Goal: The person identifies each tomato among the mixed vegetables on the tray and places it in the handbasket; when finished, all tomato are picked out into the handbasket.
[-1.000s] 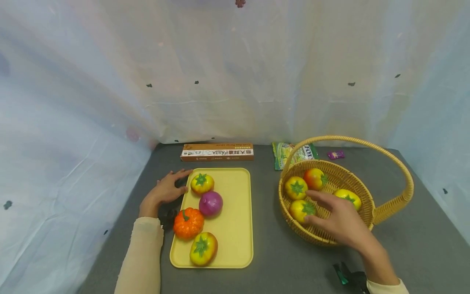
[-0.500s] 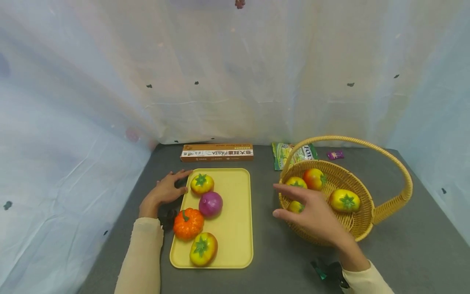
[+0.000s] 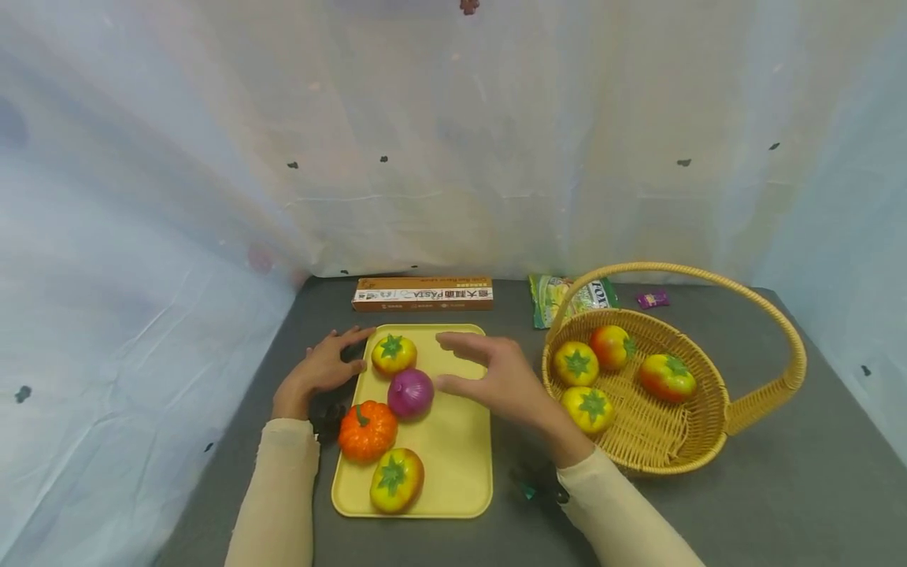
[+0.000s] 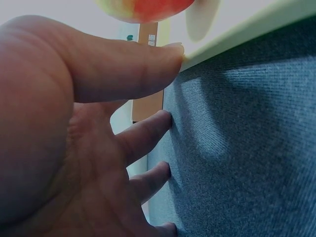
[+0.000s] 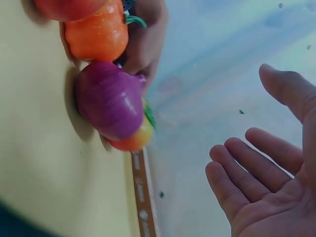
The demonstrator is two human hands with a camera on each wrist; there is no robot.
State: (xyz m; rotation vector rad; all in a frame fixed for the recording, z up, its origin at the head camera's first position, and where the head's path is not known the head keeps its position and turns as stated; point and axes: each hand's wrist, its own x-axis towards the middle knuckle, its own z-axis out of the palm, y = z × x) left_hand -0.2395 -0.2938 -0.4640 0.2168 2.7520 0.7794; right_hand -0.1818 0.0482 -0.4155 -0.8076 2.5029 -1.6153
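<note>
My left hand rests at the upper left edge of the yellow tray, thumb touching the rim in the left wrist view. Over the tray's right side hovers my right hand, fingers parted and holding nothing, just right of the purple onion. Also on the tray are a yellow-red persimmon at the top, an orange pumpkin at the left and a larger persimmon at the bottom. The right wrist view shows the onion beside the pumpkin.
On the right stands a wicker basket with a tall arched handle, holding several yellow-red fruits. Along the back lie a pasta box, a green packet and a small purple packet. A pale curtain hangs behind.
My right hand has moved left, from over the basket to over the tray, carrying nothing. One fruit at the basket's right has turned, showing more red. My left hand has stayed in place.
</note>
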